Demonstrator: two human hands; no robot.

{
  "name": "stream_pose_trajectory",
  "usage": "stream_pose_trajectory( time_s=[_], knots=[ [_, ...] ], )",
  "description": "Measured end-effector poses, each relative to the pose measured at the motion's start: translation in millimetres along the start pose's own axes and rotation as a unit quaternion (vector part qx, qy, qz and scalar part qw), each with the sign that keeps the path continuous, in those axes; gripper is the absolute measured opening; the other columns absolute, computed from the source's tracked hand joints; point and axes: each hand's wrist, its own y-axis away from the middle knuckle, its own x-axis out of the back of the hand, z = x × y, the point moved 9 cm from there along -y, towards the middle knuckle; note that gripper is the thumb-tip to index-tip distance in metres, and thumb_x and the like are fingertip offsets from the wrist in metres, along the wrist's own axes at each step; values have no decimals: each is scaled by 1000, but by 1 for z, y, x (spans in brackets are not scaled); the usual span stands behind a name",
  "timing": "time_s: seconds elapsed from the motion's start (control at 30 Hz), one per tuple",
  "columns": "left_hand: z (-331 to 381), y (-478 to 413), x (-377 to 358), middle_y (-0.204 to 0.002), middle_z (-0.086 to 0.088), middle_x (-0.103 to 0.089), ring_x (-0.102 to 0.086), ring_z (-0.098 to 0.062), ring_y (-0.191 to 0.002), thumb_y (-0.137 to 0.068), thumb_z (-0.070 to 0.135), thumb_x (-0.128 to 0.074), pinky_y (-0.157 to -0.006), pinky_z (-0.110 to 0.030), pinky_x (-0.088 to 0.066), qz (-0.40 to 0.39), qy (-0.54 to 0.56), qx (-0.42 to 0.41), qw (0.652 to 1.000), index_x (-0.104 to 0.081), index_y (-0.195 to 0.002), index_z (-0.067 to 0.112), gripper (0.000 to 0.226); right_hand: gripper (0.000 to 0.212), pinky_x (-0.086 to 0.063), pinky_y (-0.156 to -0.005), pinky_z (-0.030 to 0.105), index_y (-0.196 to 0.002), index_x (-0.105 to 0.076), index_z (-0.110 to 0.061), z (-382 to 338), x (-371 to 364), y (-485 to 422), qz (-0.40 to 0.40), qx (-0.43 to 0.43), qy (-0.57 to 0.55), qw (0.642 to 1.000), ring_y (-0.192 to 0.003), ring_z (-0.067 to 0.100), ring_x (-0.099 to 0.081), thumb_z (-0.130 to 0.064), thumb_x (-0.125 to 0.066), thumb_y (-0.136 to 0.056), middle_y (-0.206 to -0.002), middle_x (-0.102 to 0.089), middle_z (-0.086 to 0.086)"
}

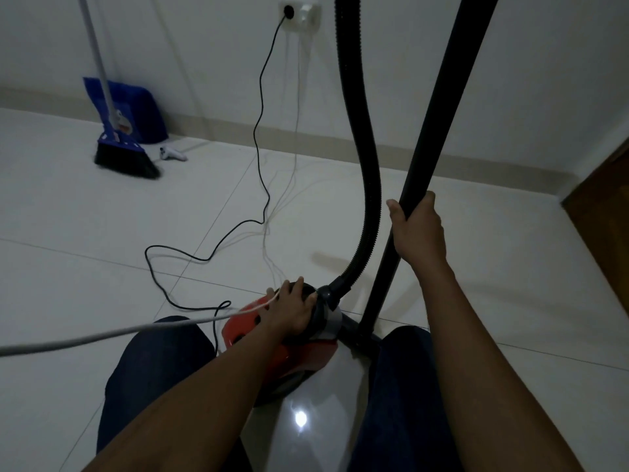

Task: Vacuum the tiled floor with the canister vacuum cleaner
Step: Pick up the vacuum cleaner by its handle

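Tiled floor [102,233] fills most of the view; the widest bare stretch runs 9 to 12 o'clock, up to the wall.

Canister vacuum [306,356], red body, sits at 6 o'clock btwn the person's knees, right below both arms.

Wand [442,114]: long axis runs from its foot by the canister at approx 5 o'clock up and out of frame at 1 o'clock, steep, nearly upright. Floor head can't be made out, prob hidden by the right leg. So the nozzle end isn't laid toward the bare floor yet. My read: wand must tip fwd toward 11–12 before any sweeping.

Hose [360,131] rises from the canister front, arcs up beside the wand, exits at 12.

Broom [126,158] w/ blue dustpan [143,110] leans on the wall at 10.

Black power cord [260,131] drops from the wall socket [299,11] at 12 and loops over the floor to the canister at 7; it's in the fwd path, could snag.

Right hand [418,233], 3 o'clock side, is the one on the wand: fingers + thumb wrapped fully round it, mid-shaft.

Left hand [292,311] lies palm down on the canister's dark top next to the hose joint, fingers spread and only lightly bent; no clear grip, poss pressing a switch but can't tell. A pale cable [102,335] crosses over it toward 8.
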Motion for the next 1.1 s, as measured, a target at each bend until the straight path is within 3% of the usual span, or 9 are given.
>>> stream_pose_trajectory(
  time_s=[0.13,0.27,0.77,1.1],
  knots=[
    [-1,-2,-4,-158,-11,-23,-24,-31,-145,-100,50,-37,-119,-48,-20,-22,36,-22,999,-20,-155,25,63,53,-49,-72,37,-134,-40,-9,2,0,1,1,-1,3,1000,-86,25,-57,-49,-53,-103,-105,-58,4],
    [1,1,-2,-158,-9,-23,-28,-32,-144,-99,50,-40,-116,-52,-23,-11,29,-20,999,-21,-153,28,62,53,-44,-69,33,-135,-39,-9,2,-1,1,3,0,6,1000,-83,23,-55,-49,-52,-104,-102,-55,1],
    [-1,5,0,-158,-7,-22,-26,-29,-144,-87,48,-46,-115,-55,-25,-27,21,-17,999,-20,-153,31,73,55,-48,-71,36,-139,-38,-9,3,-2,1,4,4,1,1000,-86,22,-56,-48,-53,-103,-104,-53,0],
    [2,8,1,-159,-6,-20,-27,-30,-144,-95,39,-48,-116,-50,-24,-21,10,-14,1000,-18,-154,29,67,53,-47,-69,35,-136,-38,-9,3,-1,1,4,5,3,1000,-82,22,-56,-48,-53,-104,-100,-53,-1]
  ],
)
